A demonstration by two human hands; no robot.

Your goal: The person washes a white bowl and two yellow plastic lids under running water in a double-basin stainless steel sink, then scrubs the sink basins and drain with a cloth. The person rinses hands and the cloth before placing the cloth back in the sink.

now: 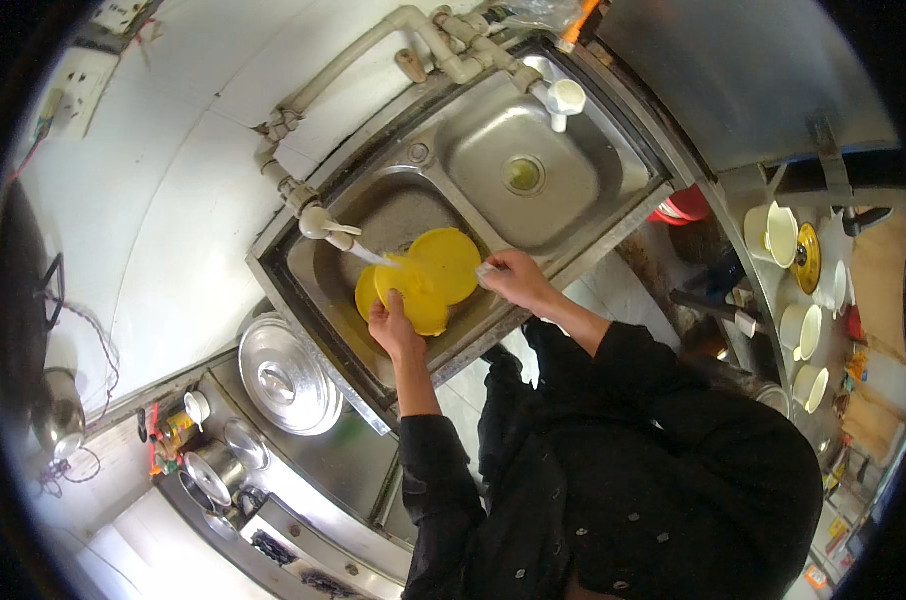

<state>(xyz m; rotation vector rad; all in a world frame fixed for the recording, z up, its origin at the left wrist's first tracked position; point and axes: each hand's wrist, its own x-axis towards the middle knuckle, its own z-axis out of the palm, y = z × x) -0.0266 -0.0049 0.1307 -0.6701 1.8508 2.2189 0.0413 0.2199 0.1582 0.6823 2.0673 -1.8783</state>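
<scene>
My left hand [396,328] grips the near edge of a round yellow plastic lid [423,304] over the left basin [393,196] of a steel double sink. Water [372,257] from a running tap [320,223] falls onto this lid. Behind it to the right sits another yellow round piece [453,259], and part of a further yellow piece [363,294] shows at its left. My right hand [519,281] is closed around a small greyish scrubber [486,273], just right of the yellow pieces, near the sink's front rim. The scrubber's exact kind is unclear, since fingers cover most of it.
The right basin [490,157] has a drain with greenish matter and a second tap [565,97]. Large metal lids [276,375] lean left of the sink. Pots [216,472] stand at lower left. Cream containers [799,330] line a shelf at right.
</scene>
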